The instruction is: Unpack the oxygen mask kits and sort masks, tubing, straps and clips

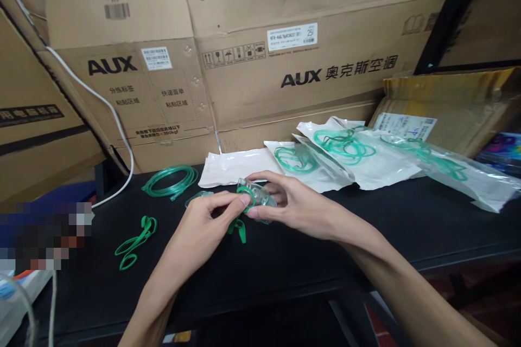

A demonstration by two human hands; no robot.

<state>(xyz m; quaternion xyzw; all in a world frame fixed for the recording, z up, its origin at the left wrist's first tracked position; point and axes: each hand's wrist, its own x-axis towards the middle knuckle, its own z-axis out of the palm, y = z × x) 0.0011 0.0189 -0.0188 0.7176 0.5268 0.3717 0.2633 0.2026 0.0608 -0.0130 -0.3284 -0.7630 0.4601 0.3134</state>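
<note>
Above the black table, both hands meet at a clear plastic piece (265, 198) that looks like part of an oxygen mask. My right hand (299, 203) wraps round it from the right, fingers behind and thumb in front. A green ring (246, 188) circles its left end. My left hand (207, 217) is closed there, thumb pressed against the ring. Green strap ends (242, 231) hang below the fingers. Another clear piece (197, 197) shows partly behind my left hand. To the left lies a loose green elastic strap (143, 234), with a coil of green tubing (167, 192) behind it.
White pouches (240, 166) and bagged green tubing (437, 160) line the back and right of the black table (293, 271). Large cardboard boxes (244, 95) stand behind as a wall. A white cable (116, 114) runs down at the left, near a blurred patch.
</note>
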